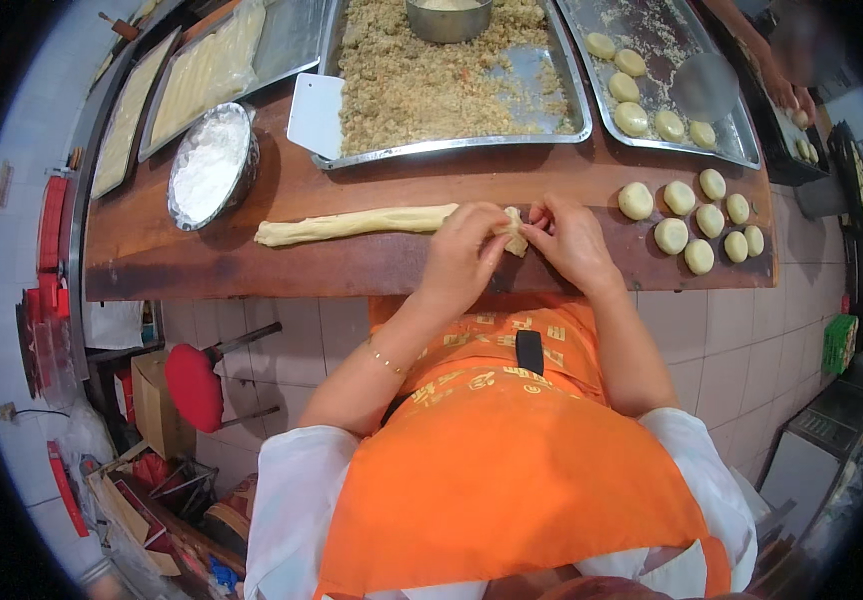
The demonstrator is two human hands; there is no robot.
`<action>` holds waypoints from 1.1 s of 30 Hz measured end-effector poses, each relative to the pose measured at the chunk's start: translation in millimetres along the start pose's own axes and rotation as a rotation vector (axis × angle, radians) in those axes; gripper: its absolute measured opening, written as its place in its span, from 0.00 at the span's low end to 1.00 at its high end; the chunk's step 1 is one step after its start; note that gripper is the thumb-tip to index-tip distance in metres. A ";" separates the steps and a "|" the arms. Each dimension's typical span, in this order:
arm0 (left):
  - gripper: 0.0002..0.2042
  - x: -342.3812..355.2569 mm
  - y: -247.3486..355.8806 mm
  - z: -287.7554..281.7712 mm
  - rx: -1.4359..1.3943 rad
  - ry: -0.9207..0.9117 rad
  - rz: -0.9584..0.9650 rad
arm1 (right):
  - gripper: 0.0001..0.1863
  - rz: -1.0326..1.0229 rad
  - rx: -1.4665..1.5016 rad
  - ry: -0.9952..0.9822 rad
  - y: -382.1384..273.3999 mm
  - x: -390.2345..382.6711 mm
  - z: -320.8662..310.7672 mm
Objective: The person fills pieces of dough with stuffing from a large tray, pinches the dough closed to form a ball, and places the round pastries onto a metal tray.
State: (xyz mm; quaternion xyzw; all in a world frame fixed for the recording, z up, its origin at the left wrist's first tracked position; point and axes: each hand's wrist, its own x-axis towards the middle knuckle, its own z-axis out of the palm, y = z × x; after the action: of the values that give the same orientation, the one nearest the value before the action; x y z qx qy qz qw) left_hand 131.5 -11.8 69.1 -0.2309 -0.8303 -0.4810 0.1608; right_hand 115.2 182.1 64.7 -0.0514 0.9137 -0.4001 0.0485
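A long rope of pale dough (352,225) lies along the near part of the wooden table (252,270). Over its right end is my left hand (460,258), with thumb and fingers pinched on a small dough piece (516,240). From the other side my right hand (574,243) closes thumb and fingers on that same piece, which shows between both fingertips. Whether the piece is still joined to the rope is hidden by my left hand. To the right of my hands sit several round, flattened dough balls (671,236).
Crumbly filling covers a large metal tray (452,150) holding a metal bowl (449,22); a white scraper (316,115) leans at its corner. A flour bowl (214,168) stands left. More dough balls lie in a second tray (749,150). Another person's hand (784,92) works at far right. A red stool (194,388) stands below.
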 end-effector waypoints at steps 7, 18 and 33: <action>0.12 -4.4 -29.8 2.0 0.101 -0.267 0.212 | 0.07 -0.021 0.120 0.210 10.3 -20.8 -22.7; 0.16 -2.1 -41.8 -51.1 0.421 -0.277 -0.006 | 0.10 -0.274 0.223 0.154 -32.4 -13.7 12.6; 0.12 1.0 -43.0 -57.0 0.120 -0.185 -0.005 | 0.15 -0.523 0.115 0.025 -59.2 28.3 35.3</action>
State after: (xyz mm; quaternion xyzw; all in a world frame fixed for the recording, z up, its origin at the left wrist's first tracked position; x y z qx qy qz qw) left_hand 110.1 -79.9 66.1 -0.2623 -0.8694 -0.4076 0.0957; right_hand 95.0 112.8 83.1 -0.2777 0.8458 -0.4508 -0.0650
